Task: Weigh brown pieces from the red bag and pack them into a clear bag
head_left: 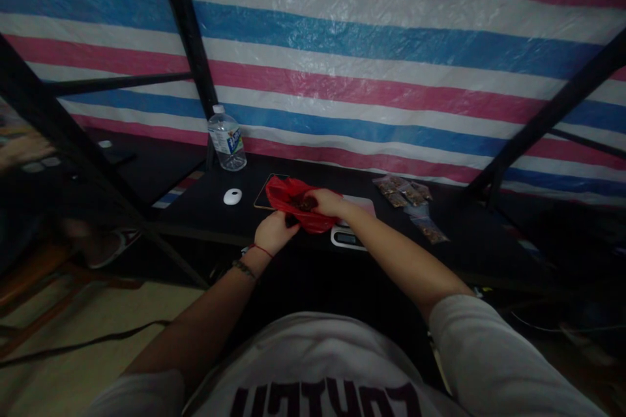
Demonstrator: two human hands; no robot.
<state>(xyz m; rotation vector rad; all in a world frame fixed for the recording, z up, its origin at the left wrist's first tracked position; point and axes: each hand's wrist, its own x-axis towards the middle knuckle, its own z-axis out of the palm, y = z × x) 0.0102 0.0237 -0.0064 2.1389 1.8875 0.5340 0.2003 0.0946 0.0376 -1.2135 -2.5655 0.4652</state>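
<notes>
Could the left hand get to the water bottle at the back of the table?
Probably yes, once it lets go. The left hand grips the red bag; the water bottle stands behind, with only a small white thing on the table between.

Table (205, 208) layout, clock directions from the bag (293, 205) at centre: left hand (274, 231) grips its edge at 7, right hand (327, 202) on top at 3. Scale (349, 234) under/behind the bag at 4. Phone (264, 194) touching at 10, small puck (233, 196) at 9, bottle (227, 141) at 10 by the back wall, packets (408, 199) at 3, well apart.
</notes>
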